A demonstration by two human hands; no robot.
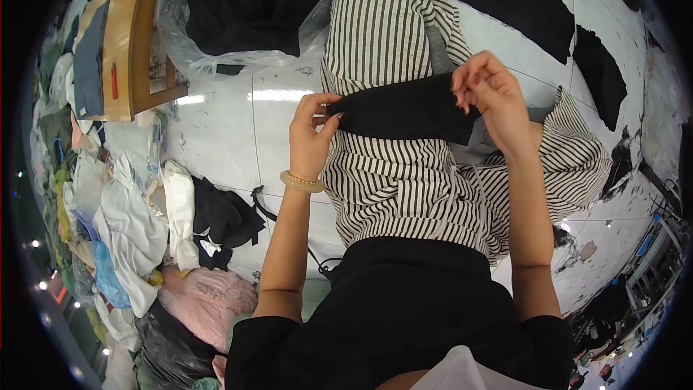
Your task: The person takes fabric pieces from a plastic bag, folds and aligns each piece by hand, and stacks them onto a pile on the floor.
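Observation:
A flat piece of black fabric [404, 110] lies across my lap over the black-and-white striped trousers [404, 188]. My left hand [312, 132] pinches its narrow left end between thumb and fingers; a beaded bracelet and a pale bangle [302, 182] circle that wrist. Over the wider right end is my right hand [494, 97], fingers curled in and thumb close to them. One dark-nailed fingertip is near the fabric's surface. Whatever those right fingers may hold is hidden or too small to name.
Large black fabric pieces [498, 0] are spread on the tiled floor ahead and right. A clear plastic bag of black cloth [245, 7] lies ahead left, beside a wooden stool [123, 43]. Piled clothes and bags [130, 224] line the left side; a black strap [266, 206] trails there.

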